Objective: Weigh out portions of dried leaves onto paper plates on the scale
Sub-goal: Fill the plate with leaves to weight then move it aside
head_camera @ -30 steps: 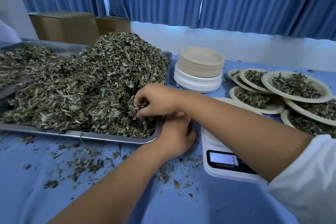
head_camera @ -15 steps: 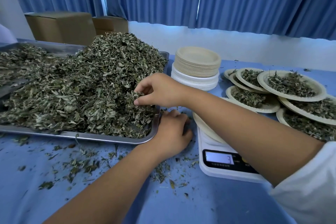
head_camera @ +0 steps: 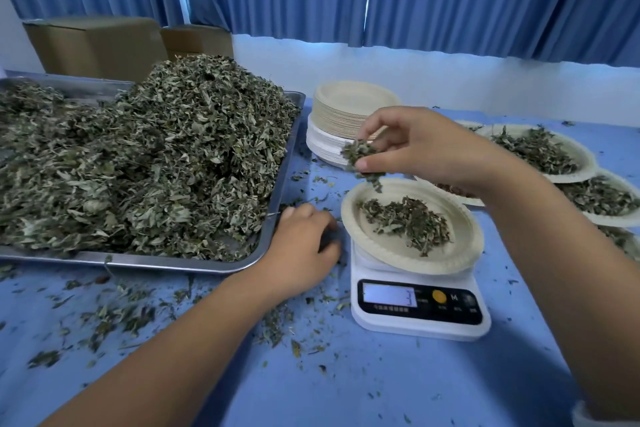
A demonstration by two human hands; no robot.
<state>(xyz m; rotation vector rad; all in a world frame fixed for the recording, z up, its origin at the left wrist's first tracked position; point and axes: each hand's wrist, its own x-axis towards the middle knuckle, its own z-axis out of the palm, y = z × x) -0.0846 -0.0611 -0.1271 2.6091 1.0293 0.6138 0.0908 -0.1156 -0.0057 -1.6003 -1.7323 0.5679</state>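
A paper plate (head_camera: pixel 464 243) with a small heap of dried leaves (head_camera: pixel 408 222) sits on the white digital scale (head_camera: pixel 419 312). My right hand (head_camera: pixel 412 146) hovers above the plate's far left rim and pinches a tuft of leaves (head_camera: pixel 358 152), with a few bits falling from it. On the blue table between the tray and the scale rests my left hand (head_camera: pixel 304 246), fingers loosely curled, holding nothing I can see. The metal tray (head_camera: pixel 277 191) at the left carries a big pile of dried leaves (head_camera: pixel 156 163).
A stack of unused paper plates (head_camera: pixel 349 111) stands behind the scale. Several filled plates (head_camera: pixel 540 152) overlap at the right. Two cardboard boxes (head_camera: pixel 97 45) stand behind the tray. Leaf crumbs (head_camera: pixel 114 315) litter the blue tablecloth in front.
My right hand lifted out of the tray's pile with a pinch of leaves and moved right to above the plate on the scale. The left hand stayed beside the tray's corner.
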